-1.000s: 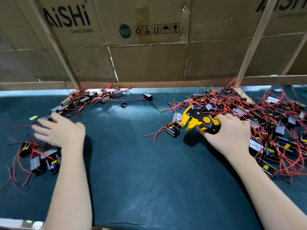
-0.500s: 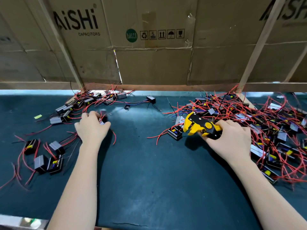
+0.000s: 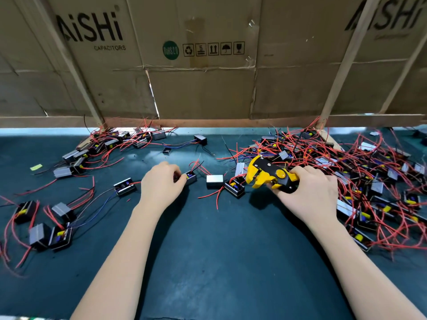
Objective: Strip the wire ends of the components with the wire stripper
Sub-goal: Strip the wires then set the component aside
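Well above and beyond the fingers we read "AiSHi" in large black letters on the cardboard box (image 3: 97,72) at the left, with "CAPACITORS" in small print just beneath it. To the right of that, on the middle box (image 3: 203,88), we see a green round sticker (image 3: 170,50) reading "RoHS 2.0", then a row of black handling signs (image 3: 213,48): recycling arrows, a stacking mark with "5", two up arrows, an umbrella, a glass. Far right, another box (image 3: 300,72) shows "AiSHi" again, cut off.
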A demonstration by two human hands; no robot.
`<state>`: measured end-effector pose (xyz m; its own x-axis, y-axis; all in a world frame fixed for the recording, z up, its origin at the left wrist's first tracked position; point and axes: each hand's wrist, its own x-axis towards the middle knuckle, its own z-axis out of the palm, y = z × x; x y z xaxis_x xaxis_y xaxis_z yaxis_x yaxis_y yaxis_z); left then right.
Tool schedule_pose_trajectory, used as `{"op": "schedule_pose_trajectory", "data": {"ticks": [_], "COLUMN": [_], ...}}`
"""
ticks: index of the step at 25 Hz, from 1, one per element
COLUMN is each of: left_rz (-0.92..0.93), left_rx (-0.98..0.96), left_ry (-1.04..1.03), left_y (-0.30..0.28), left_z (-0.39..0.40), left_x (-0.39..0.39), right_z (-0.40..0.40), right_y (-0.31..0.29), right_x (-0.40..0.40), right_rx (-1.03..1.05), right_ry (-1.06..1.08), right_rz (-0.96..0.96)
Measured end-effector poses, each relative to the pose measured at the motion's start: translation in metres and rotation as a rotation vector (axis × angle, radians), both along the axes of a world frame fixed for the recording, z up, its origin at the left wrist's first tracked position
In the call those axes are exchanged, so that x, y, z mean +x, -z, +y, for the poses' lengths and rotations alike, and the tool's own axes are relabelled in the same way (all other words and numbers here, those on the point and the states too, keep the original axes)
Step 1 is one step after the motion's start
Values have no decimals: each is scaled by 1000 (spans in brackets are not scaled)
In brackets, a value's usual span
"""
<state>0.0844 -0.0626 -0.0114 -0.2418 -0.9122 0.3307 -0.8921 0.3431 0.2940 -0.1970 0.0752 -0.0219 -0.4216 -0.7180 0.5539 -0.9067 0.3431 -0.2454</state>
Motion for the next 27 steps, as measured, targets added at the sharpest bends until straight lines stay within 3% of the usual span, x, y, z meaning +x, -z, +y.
{"op": "schedule_pose_trajectory", "data": {"ticks": [2,8,12,14,16,18,21,23,27], "left_rz": [-81,-19,388,735,1005,874,328,84,268], "left_rx": [-19,0,-252,-254,-58,125,262,277,169], "left_ry": [24,96,-113,25,271,480,643,644,620], "left_y": [3,-3,-11,-21,-32,-34,-20,-13,-12], "left_z": [-3,-8,-6,0,9,19,31,36,42], "left_x": [1,15,13,15,12,3,-16,-24,-33], "right_z": [0,-1,-2,-1,-2,-1,-1,-1,-2], "right_y": [0,3,2,2,1,1,0,0,0], "right_x": [0,-2,-3,-3,-2,-2,-2,-3,-5], "right_rx": [-5,-7,-17,-16,-19,-24,-32,-35,-34], "right_ry": [-8,0,-2,3,4,10,22,29,52], "right_rz": [-5,4,-1,1,-5,-22,-42,-45,-34]}}
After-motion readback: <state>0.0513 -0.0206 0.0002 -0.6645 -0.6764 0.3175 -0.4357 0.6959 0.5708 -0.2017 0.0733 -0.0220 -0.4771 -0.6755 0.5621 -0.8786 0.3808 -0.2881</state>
